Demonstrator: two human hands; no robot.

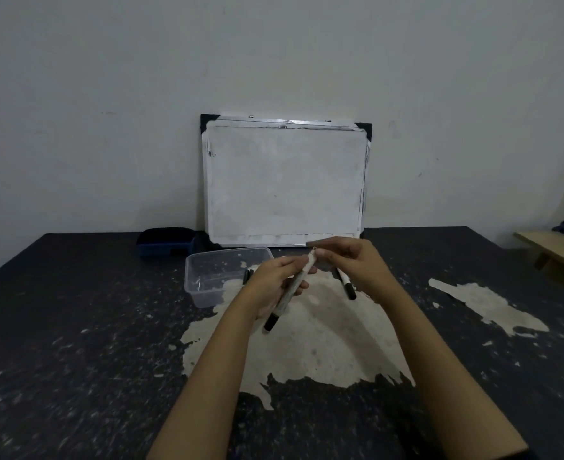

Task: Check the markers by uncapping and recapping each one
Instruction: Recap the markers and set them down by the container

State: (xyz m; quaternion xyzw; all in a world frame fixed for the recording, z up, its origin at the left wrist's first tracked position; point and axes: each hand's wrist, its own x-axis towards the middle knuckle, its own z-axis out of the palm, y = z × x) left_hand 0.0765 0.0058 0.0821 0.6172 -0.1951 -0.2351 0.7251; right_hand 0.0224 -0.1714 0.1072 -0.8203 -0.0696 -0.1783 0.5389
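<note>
— Where's the tub (207, 280)?
— Just left of the held marker (290, 290), on the table (74, 327).
— The other marker (346, 284)?
— Lying just right of the grip.
— The whiteboard (285, 184)?
— Behind the grip, leaning on the wall (108, 94).

marker (293, 287) tip — hidden by right hand (350, 260) | cap — cannot tell | forearms — cut by bottom edge

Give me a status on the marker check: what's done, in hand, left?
Done: can't tell; one marker lies on the table under the right hand, checked or not unknown. In hand: left hand holds a marker, right-hand fingers at its uncapped-looking tip. Left: recap it; dark marker ends show beside the clear tub, probably pending.
</note>
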